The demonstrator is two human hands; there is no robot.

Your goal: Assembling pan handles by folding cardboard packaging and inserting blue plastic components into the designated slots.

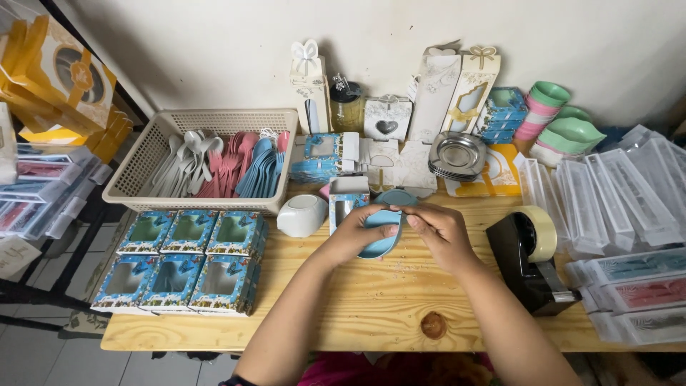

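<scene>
A pale pine tabletop with a dark knot is standing against a plain cream wall, and grey floor tiles are showing past its left edge. Both hands are meeting over the middle of the boards. The left hand is cupping a smooth light-blue leaf-shaped plastic dish from the left, fingers clamped on its edge, while the right hand is pinching the dish's upper rim, its fingers pressed together there. The dish is sitting tilted between the two palms, just above the wood. Just behind it, an open blue printed gift box and a glossy white dish are resting. A beige lattice plastic basket is holding white, pink and blue plastic spoons. Six blue windowed boxes are lying in two rows at left, and a black tape dispenser is sitting at right.
</scene>
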